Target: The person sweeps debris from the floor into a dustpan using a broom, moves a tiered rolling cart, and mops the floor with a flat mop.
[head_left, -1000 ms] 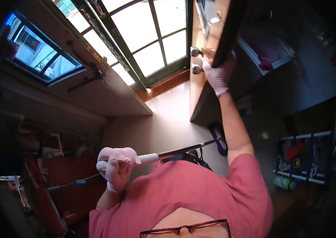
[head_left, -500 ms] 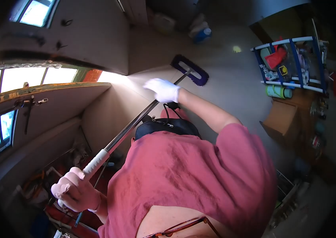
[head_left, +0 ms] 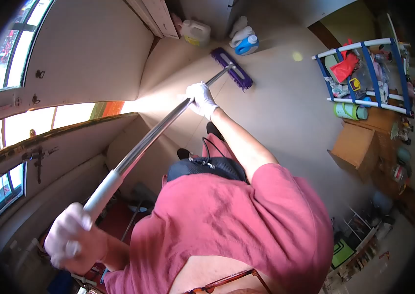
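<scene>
- At 8 o'clock, my left hand [head_left: 75,239] is clamped on the white grip [head_left: 103,192] of the mop [head_left: 156,133].
- At 12, my right hand [head_left: 201,100] wraps its metal pole [head_left: 173,116].
- Its purple head [head_left: 242,78] rests on the floor [head_left: 288,127] between 12 and 1.

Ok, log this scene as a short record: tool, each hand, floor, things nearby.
Tool: long-handled mop, slanting across the view
Mop head: purple, fringed, appears to rest on the floor
Left hand: gloved, closed around the pale grip at the near end
Right hand: gloved, closed around the pole further down
Floor: pale, brightly lit near the doorway
Beyond mop head: whitish jug, blue bottle
Picture right: loaded rack, brown box
</scene>
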